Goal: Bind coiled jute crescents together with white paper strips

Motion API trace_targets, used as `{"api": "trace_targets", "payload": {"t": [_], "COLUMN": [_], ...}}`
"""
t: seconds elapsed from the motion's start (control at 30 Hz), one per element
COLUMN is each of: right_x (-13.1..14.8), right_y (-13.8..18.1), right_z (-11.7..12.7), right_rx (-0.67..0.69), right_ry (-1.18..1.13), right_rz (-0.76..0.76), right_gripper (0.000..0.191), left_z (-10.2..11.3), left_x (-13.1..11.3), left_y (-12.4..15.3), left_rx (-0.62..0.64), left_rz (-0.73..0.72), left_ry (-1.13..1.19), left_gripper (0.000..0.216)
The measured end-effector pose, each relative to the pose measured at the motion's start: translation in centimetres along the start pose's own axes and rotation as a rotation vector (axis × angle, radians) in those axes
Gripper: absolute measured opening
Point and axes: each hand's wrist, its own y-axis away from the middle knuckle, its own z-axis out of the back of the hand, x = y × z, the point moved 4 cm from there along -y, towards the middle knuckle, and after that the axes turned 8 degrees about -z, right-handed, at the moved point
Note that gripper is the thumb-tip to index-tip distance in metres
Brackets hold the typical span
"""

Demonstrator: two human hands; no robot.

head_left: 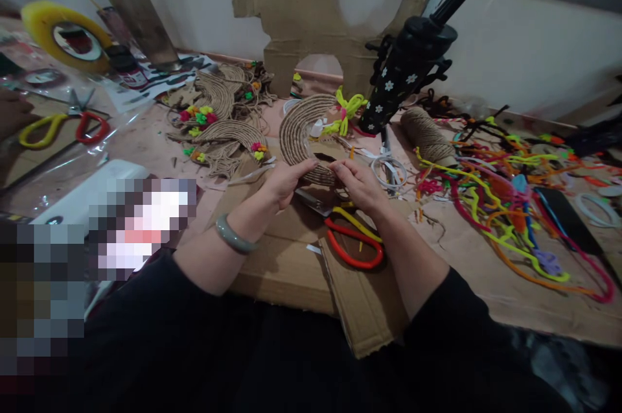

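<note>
My left hand point(284, 183) and my right hand point(357, 185) meet over a jute-wrapped arch piece point(304, 131) in the middle of the table. Both hands pinch its lower edge, fingers pressed together on the twine. A green bangle point(234, 238) sits on my left wrist. Yellow-green pipe-cleaner bows point(347, 111) are fixed at the arch's right end. Just under my right hand lie scissors with red and yellow handles point(352, 241) on a cardboard sheet point(286, 264).
Finished jute arches with small bright flowers point(218, 118) lie at the back left. A jute spool point(427, 134), a black flowered bottle point(405, 76) and a heap of coloured pipe cleaners point(505, 205) fill the right. Second scissors point(63, 128), yellow tape roll point(65, 34), cut cardboard point(311, 4) behind.
</note>
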Motion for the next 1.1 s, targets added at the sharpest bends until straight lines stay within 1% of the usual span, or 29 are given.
{"api": "trace_targets", "payload": {"t": [0.1, 0.23, 0.43, 0.57, 0.63, 0.77, 0.83, 0.9, 1.03, 1.1], "right_x": [0.08, -0.06, -0.36, -0.12, 0.06, 0.24, 0.31, 0.32, 0.13, 0.23], "right_y": [0.10, 0.18, 0.05, 0.14, 0.17, 0.17, 0.18, 0.20, 0.23, 0.27], "right_z": [-0.14, -0.40, -0.34, -0.41, -0.47, -0.51, -0.49, -0.48, -0.58, -0.60], "right_rx": [0.006, 0.001, -0.004, 0.016, 0.025, 0.040, 0.037, 0.034, 0.052, 0.056], "right_ry": [0.047, 0.057, 0.053, 0.043, 0.044, 0.068, 0.073, 0.074, 0.077, 0.082], "right_rz": [-0.011, -0.042, -0.051, -0.049, -0.042, -0.055, -0.056, -0.054, -0.066, -0.061], "right_gripper": [0.028, 0.022, 0.024, 0.025, 0.025, 0.024, 0.023, 0.022, 0.024, 0.024], "left_z": [0.04, -0.10, -0.42, -0.32, -0.34, -0.31, -0.26, -0.12, 0.33, 0.39], "left_x": [-0.01, -0.12, -0.16, -0.35, -0.38, -0.11, 0.02, 0.05, 0.12, 0.25], "left_y": [0.02, 0.19, 0.43, 0.38, 0.40, 0.41, 0.29, 0.08, -0.32, -0.41], "left_rx": [-0.010, 0.013, 0.061, 0.038, 0.047, 0.073, 0.080, 0.064, -0.012, -0.007], "left_rz": [0.001, 0.000, 0.048, 0.002, -0.005, 0.046, 0.050, 0.025, -0.033, -0.032], "left_ry": [0.016, 0.025, 0.008, -0.005, -0.006, -0.014, -0.006, 0.014, 0.012, -0.014], "left_gripper": [0.020, 0.023, 0.028, 0.025, 0.025, 0.028, 0.028, 0.028, 0.022, 0.021]}}
